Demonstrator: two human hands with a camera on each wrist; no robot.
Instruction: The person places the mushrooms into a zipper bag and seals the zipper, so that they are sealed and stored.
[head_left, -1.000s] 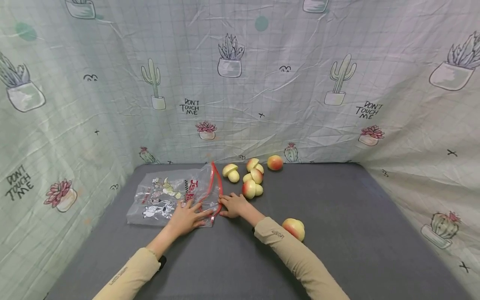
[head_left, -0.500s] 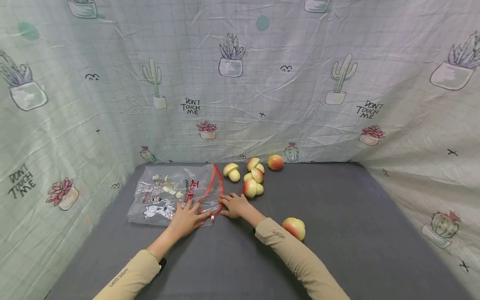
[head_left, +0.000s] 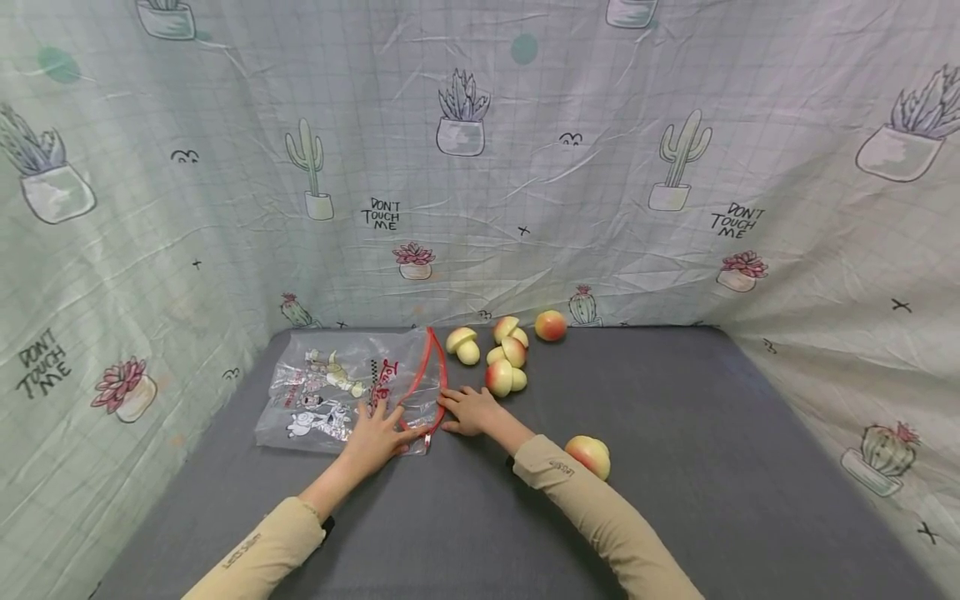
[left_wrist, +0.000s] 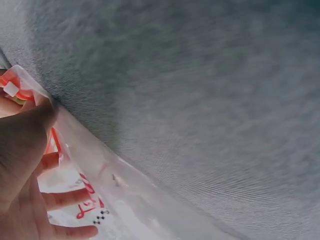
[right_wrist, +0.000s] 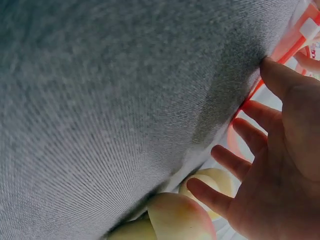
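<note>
Centre-left of frame, the left hand (head_left: 372,437) presses flat-fingered on the flimsy, slippery zip bag (head_left: 337,387) while the right hand (head_left: 468,410), fingers spread, touches its red zipper rim (head_left: 433,375), probably the firmest handhold.

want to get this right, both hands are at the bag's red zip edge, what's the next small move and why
Probably pinch the red zip edge with the right hand and lift. The left hand lies flat on the bag, and the peach pieces still sit outside.

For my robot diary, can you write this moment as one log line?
left hand: flat on clear bag | right hand: touches red zip edge | peaches: outside bag on grey table
</note>
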